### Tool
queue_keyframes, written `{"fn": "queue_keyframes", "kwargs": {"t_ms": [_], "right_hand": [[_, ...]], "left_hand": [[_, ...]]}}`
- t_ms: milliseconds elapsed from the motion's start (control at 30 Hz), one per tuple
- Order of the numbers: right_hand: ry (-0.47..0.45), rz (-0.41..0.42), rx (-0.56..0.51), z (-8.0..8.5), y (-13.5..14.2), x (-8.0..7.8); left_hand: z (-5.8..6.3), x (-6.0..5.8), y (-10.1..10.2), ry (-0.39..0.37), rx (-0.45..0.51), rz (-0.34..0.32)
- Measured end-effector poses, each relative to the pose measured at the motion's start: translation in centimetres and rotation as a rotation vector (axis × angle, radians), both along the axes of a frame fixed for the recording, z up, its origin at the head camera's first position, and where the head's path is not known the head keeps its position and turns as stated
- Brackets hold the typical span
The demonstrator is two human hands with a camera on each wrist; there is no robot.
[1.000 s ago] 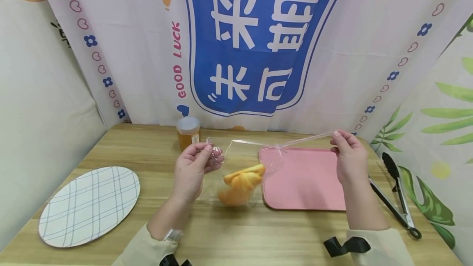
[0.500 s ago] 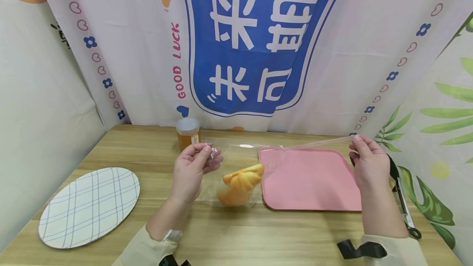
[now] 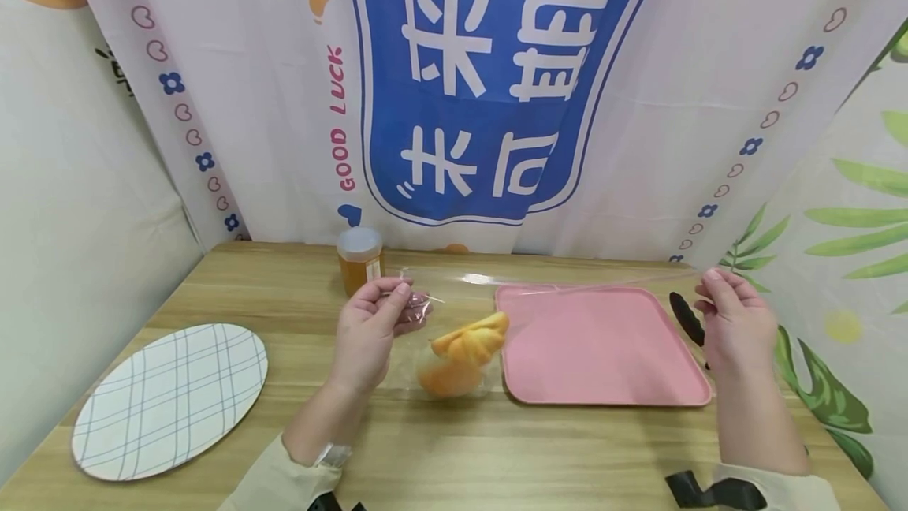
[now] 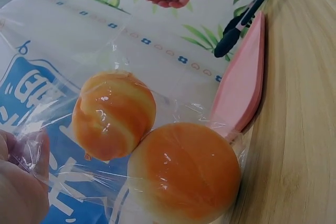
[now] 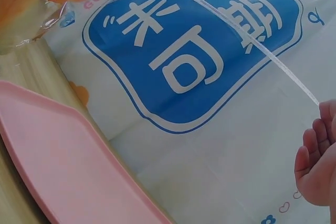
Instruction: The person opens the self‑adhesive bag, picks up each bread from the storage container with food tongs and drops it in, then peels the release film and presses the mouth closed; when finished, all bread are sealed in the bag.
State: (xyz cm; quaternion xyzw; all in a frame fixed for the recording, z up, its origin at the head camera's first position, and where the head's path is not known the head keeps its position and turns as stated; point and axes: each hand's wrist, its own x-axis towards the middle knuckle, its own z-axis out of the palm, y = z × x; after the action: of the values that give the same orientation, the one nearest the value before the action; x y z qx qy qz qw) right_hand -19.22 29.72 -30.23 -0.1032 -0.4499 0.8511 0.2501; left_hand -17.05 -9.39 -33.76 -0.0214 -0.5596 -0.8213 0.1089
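Observation:
My left hand [image 3: 365,333] pinches the gathered top of a clear plastic bag [image 3: 464,294]. Inside it are two glossy bread rolls: a twisted-looking one [image 4: 113,116] and a rounder one [image 4: 184,174], seen best in the left wrist view. From the bag's top a thin clear strip, like a drawstring [image 5: 252,40], runs taut to the right. Its far end is pinched between thumb and forefinger of my right hand [image 3: 741,326], out past the pink tray. In the head view the rolls hang close over the table, left of the tray.
The pink tray [image 3: 603,353] lies at centre right, with black-tipped tongs [image 3: 686,318] partly hidden behind my right hand. A lidded jar of amber contents [image 3: 360,262] stands at the back. An oval checked board [image 3: 170,400] lies left, and a printed curtain backs the table.
My right hand has moved right and slightly down, drawing the strip out longer and straighter from the bag. My left hand and the rolls have stayed almost in place.

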Motion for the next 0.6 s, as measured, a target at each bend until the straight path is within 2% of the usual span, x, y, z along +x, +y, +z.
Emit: {"fn": "queue_keyframes", "kwargs": {"t_ms": [167,267,300,467,600], "right_hand": [[0.147,0.053,-0.059,0.0,2.1,1.3],[0.215,0.059,-0.032,0.3,3.3,2.1],[0.215,0.037,-0.009,0.5,3.6,2.5],[0.145,-0.070,0.203,1.3,4.9,4.4],[0.011,-0.107,0.518,1.6,6.0,6.4]], "left_hand": [[-0.2,0.0,-0.1,-0.002,-0.003,0.004],[-0.2,-0.1,-0.2,-0.004,0.001,0.002],[-0.1,-0.1,-0.2,-0.003,0.001,0.001],[0.0,-0.1,-0.3,-0.009,-0.009,0.004],[0.0,-0.2,-0.4,-0.018,-0.009,0.009]]}}
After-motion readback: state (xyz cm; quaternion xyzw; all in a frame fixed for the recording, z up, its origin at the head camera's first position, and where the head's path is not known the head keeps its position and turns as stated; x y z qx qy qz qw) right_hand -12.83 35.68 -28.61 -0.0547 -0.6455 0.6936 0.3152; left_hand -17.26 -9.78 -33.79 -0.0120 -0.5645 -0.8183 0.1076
